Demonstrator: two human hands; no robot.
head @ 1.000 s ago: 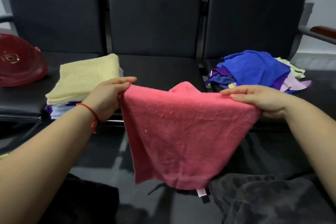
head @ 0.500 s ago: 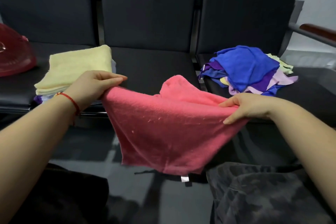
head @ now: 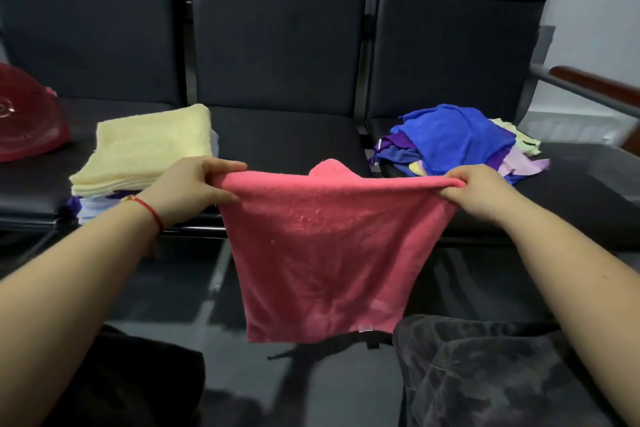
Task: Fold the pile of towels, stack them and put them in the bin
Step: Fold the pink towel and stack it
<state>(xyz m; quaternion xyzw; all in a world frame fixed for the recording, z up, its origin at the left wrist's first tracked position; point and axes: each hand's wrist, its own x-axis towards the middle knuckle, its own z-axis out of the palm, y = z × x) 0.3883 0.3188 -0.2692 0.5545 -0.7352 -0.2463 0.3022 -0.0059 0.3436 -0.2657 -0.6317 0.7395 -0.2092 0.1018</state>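
A pink towel (head: 325,253) hangs doubled over in front of me, its top edge stretched level between both hands. My left hand (head: 188,189) pinches the top left corner and my right hand (head: 481,192) pinches the top right corner. On the left seat lies a stack of folded towels (head: 145,152) with a pale yellow one on top. A loose pile of unfolded towels (head: 453,142), blue, purple and pale yellow, sits on the right seat. A red bin (head: 27,128) shows at the left edge, partly cut off.
A row of three black padded seats (head: 280,135) runs across the view, with a metal and wood armrest (head: 588,87) at the far right. My knees in dark trousers (head: 485,374) fill the bottom. Dark glossy floor lies between.
Both hands rose and drew apart, pulling the pink towel's top edge straight and level. The towel now hangs as a flat rectangle instead of sagging to a point.
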